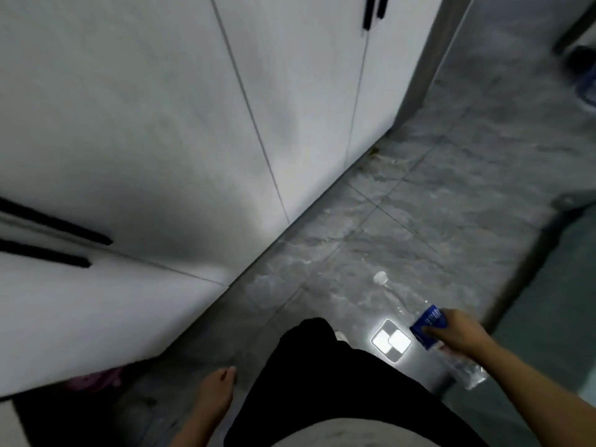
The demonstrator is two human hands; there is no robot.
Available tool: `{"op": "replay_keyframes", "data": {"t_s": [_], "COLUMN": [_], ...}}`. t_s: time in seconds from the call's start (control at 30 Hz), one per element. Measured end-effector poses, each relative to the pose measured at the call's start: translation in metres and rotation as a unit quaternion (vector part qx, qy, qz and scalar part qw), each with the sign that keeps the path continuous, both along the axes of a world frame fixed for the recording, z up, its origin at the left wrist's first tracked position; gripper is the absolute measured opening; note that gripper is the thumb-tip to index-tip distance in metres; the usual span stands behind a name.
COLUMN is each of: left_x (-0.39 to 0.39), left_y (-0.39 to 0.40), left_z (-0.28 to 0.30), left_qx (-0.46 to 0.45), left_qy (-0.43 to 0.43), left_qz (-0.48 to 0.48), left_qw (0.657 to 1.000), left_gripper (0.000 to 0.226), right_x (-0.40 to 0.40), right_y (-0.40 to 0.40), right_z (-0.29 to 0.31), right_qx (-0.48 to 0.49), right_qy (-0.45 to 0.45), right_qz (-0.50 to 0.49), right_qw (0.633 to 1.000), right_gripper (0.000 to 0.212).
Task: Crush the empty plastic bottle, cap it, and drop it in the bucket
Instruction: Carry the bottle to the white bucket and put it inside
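R hand [451,333] clamped on bottle [429,327] at label, uncrushed, cap [380,278] on. L hand [219,382] free, fingers apart. Next: uncap, squash w/ both.

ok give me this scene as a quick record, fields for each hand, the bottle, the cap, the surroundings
right hand: gripping the bottle around its blue label
left hand: hanging free, holds nothing
bottle: clear plastic, looks uncrushed, held slanted over the floor
cap: white, on the neck, pointing away from the person
floor: grey marbled tiles with a bright light reflection
cabinets: white doors with black handles, on the left
bucket: not in view
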State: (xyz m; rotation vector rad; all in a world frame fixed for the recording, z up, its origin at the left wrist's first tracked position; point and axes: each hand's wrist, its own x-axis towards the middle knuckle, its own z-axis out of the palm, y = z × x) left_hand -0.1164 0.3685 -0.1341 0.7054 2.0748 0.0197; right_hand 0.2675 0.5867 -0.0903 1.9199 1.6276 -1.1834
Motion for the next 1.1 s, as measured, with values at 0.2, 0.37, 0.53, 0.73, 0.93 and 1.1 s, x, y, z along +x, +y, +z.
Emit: {"op": "replay_keyframes", "data": {"t_s": [0.2, 0.37, 0.53, 0.73, 0.93, 1.1], "left_x": [0.014, 0.034, 0.075, 0.143, 0.213, 0.266], "left_y": [0.125, 0.244, 0.353, 0.442, 0.495, 0.525], "left_z": [0.02, 0.021, 0.015, 0.013, 0.011, 0.018], "left_qx": [-0.02, 0.009, 0.04, 0.037, 0.024, 0.03], "left_qy": [-0.008, -0.02, -0.049, -0.062, -0.058, -0.045], "left_qz": [-0.091, -0.2, -0.229, -0.287, -0.324, -0.342], "left_qw": [0.996, 0.979, 0.971, 0.955, 0.944, 0.938], "left_gripper": [0.044, 0.04, 0.04, 0.041, 0.04, 0.045], "right_x": [0.037, 0.068, 0.093, 0.123, 0.193, 0.264], "right_y": [0.01, 0.004, -0.012, -0.019, 0.032, 0.108], "right_z": [-0.012, -0.021, -0.021, -0.031, -0.043, -0.038], "right_qx": [-0.008, -0.056, -0.091, -0.126, -0.108, -0.049], "right_qy": [-0.014, -0.05, -0.068, -0.056, -0.042, -0.038], "right_qz": [-0.127, -0.246, -0.347, -0.44, -0.478, -0.48], "right_qw": [0.992, 0.966, 0.931, 0.887, 0.871, 0.875], "right_gripper": [0.024, 0.037, 0.042, 0.053, 0.024, 0.028]}}
